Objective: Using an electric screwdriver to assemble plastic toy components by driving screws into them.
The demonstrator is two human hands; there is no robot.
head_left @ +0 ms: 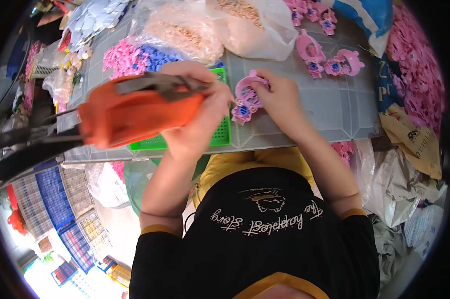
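My left hand (197, 117) is closed around the grey right-hand end of an orange tool (140, 112), which is blurred and covers part of the palm. Black cable-like parts trail from the tool's other end. In my right hand (280, 97), thumb and fingers pinch a pink plastic toy piece (247, 94) by its ring. The piece has a small figure with a blue centre at its lower end. It is held close to my left fingertips, over the right edge of a green perforated tray (225, 132). The tool and left arm hide most of that tray.
Similar pink toy pieces (345, 64) lie at the right of the grey table (334, 107). Pink parts (123, 57), blue parts (157, 57) and clear bags (185, 37) of small tan pieces cover the back. A pink heap (416, 65) stands far right; crates (58, 197) stand lower left.
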